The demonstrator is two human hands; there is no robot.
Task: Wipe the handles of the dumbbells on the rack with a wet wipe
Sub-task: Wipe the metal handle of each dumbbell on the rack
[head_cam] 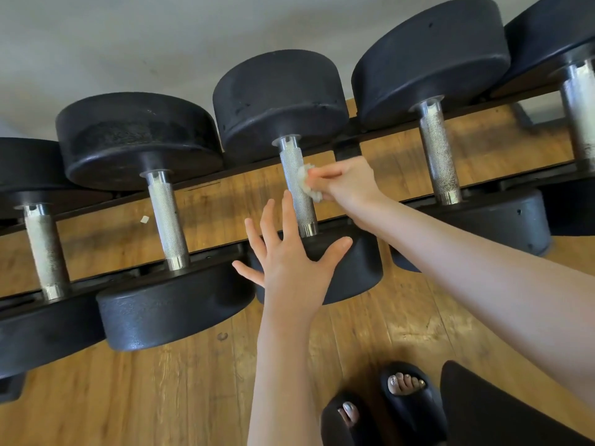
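Observation:
Several black dumbbells lie side by side on a low rack [212,249], their knurled metal handles pointing toward me. My right hand [346,181] grips a crumpled white wet wipe [309,185] and holds it against the right side of the middle dumbbell's handle [296,188]. My left hand [289,252] lies flat with fingers spread on the near head [357,268] of that same dumbbell, its fingertips reaching beside the handle. Other handles show to the left [167,217] and to the right [438,156].
A wooden floor [167,391] lies under and in front of the rack. My feet in black slides [380,403] stand at the bottom right, close to the rack. A small white scrap [145,219] lies on the floor between two handles. A pale wall [96,43] runs behind.

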